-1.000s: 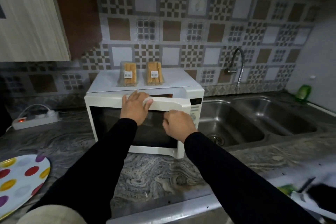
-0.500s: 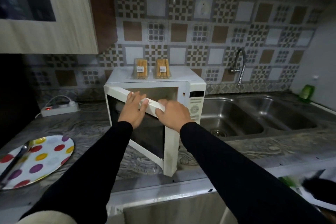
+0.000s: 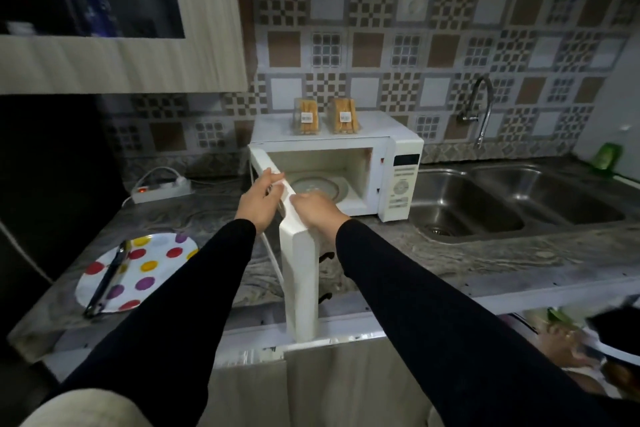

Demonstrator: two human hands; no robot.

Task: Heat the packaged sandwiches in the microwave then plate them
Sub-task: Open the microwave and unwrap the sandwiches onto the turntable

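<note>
1. Head view shows me the white microwave [image 3: 398, 163] on the grey counter [image 3: 485, 260], with its door [image 3: 299, 274] swung wide open toward me.
2. I see the left hand [image 3: 258, 199] with its fingers closed on the top edge of the door from the outer side.
3. My right hand [image 3: 317, 210] grips the same edge from the inner side.
4. Two packaged sandwiches [image 3: 306, 116] [image 3: 343, 115] stand side by side on top of the microwave.
5. I see the dotted plate [image 3: 152, 267] lying on the counter to the left, with a dark utensil [image 3: 105, 282] across it.
</note>
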